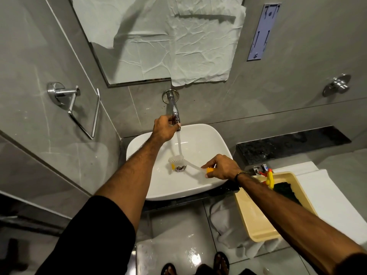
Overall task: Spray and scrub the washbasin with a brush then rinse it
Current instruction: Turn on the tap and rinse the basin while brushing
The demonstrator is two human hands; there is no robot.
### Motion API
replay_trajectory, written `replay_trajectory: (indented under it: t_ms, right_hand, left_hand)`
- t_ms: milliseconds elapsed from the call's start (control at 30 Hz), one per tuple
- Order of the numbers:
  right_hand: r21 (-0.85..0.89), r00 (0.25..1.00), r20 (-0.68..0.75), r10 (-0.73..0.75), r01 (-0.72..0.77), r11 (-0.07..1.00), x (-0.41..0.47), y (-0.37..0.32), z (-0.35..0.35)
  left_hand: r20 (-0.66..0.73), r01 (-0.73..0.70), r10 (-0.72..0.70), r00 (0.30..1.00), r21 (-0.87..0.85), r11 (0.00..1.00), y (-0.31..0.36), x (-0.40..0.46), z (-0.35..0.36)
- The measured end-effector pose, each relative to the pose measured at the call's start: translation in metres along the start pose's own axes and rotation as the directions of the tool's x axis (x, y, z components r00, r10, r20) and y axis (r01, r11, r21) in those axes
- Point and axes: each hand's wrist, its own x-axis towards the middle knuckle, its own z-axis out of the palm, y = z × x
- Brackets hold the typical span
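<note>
A white washbasin [210,143] sits on a dark counter below a chrome wall tap [174,108]. Water runs from the tap in a stream onto the bristles of a white brush [178,158] with a yellow-orange grip, just above the drain [180,168]. My left hand [165,128] is closed around the tap's end. My right hand [222,167] holds the brush by its handle over the basin's right side, the head pointing left into the bowl.
A cream plastic tub [256,221] at the right holds a dark green cloth and a yellow-red spray trigger [269,178]. White towel [327,197] lies beyond it. A chrome ring holder [83,108] hangs on the left wall. The mirror above is covered with paper. The floor looks wet.
</note>
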Motion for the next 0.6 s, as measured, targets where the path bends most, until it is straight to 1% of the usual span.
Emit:
replay_trajectory:
  t_ms: [167, 300, 400, 467, 533, 600]
  right_hand:
    - [0.024, 1.000, -0.020, -0.010, 0.010, 1.000, 0.002, -0.002, -0.001]
    - [-0.017, 0.999, -0.016, 0.046, -0.046, 0.999, 0.000, 0.010, -0.005]
    - [0.024, 0.995, -0.043, 0.096, -0.095, 0.995, 0.000, 0.017, -0.005]
    - [0.045, 0.996, -0.047, 0.080, -0.078, 0.996, 0.002, 0.013, -0.003]
    - [0.036, 0.998, -0.022, 0.052, -0.051, 0.998, 0.003, 0.008, 0.000]
    - [0.023, 0.998, -0.017, 0.056, -0.056, 0.998, 0.004, 0.009, 0.001]
  left_hand:
    - [0.012, 0.017, -0.017, 1.000, -0.025, 1.000, -0.003, 0.001, -0.001]
    - [0.032, 0.019, -0.019, 0.999, 0.006, 1.000, -0.006, 0.001, -0.002]
    - [0.044, 0.021, -0.020, 0.999, -0.003, 1.000, -0.007, 0.002, -0.001]
    - [0.064, 0.030, -0.029, 0.998, -0.004, 1.000, -0.007, 0.003, -0.001]
    - [0.085, 0.041, -0.041, 0.996, 0.002, 0.999, -0.008, 0.004, -0.002]
    - [0.101, 0.044, -0.045, 0.994, 0.007, 0.999, -0.007, 0.004, -0.003]
